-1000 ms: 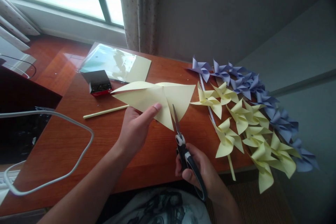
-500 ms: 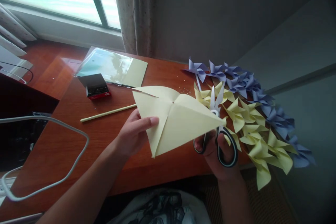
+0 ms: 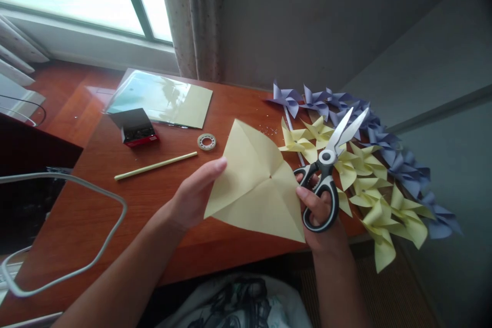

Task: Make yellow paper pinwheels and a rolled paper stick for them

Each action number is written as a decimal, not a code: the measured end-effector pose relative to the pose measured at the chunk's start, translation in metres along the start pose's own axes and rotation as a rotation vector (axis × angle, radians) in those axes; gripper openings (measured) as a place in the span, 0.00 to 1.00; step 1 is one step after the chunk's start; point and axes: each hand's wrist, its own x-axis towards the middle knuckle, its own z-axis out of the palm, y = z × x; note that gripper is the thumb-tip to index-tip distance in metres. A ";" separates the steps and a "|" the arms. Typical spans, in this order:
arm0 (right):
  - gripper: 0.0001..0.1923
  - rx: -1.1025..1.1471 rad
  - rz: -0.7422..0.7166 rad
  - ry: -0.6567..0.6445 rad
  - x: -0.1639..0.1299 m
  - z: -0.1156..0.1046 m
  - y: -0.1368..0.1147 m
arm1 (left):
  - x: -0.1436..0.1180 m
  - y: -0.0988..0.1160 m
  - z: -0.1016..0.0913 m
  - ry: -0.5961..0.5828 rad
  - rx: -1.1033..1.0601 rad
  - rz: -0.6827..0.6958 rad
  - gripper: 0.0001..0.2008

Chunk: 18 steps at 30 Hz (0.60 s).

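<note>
My left hand (image 3: 194, 195) holds a creased pale yellow paper sheet (image 3: 255, 184) by its left edge, above the wooden table (image 3: 161, 205). My right hand (image 3: 319, 210) grips black-and-white scissors (image 3: 326, 164) by the handles; the blades are spread and point up and to the right, away from the sheet. The fingers of that hand also touch the sheet's right edge. Behind the scissors lie several yellow paper pinwheels (image 3: 365, 184) and several purple pinwheels (image 3: 384, 138).
A yellow stick (image 3: 156, 165) and a tape roll (image 3: 206, 141) lie on the table left of the sheet. Farther back are a small open box of clips (image 3: 134, 127) and a plastic sleeve with paper (image 3: 161, 100). A grey cable (image 3: 77, 261) loops at the left.
The scissors left the sheet's cut and swung right, blades now pointing up-right. The sheet has been turned in my left hand. The tape roll has come into view.
</note>
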 end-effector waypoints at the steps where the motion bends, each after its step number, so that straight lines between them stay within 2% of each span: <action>1: 0.15 0.026 -0.027 0.043 0.001 0.003 0.002 | 0.002 0.001 0.000 -0.010 -0.065 -0.033 0.18; 3: 0.15 0.065 -0.087 0.120 0.005 0.010 0.005 | 0.006 0.000 -0.003 -0.020 -0.194 -0.082 0.14; 5: 0.13 0.083 -0.137 0.171 0.008 0.016 0.007 | 0.011 -0.005 -0.005 -0.022 -0.254 -0.055 0.07; 6: 0.12 0.087 -0.158 0.188 0.010 0.019 0.007 | 0.013 -0.009 -0.006 -0.041 -0.240 -0.043 0.07; 10: 0.11 0.113 -0.241 0.243 0.013 0.029 0.013 | 0.014 -0.021 -0.002 -0.185 0.000 -0.034 0.11; 13: 0.11 0.069 -0.289 0.298 0.014 0.032 0.019 | 0.010 -0.023 0.004 -0.292 0.148 -0.039 0.08; 15: 0.11 0.009 -0.300 0.328 0.013 0.033 0.021 | 0.008 -0.023 0.006 -0.294 0.207 -0.032 0.07; 18: 0.13 -0.076 -0.317 0.349 0.010 0.034 0.021 | 0.007 -0.021 0.007 -0.205 0.269 -0.006 0.09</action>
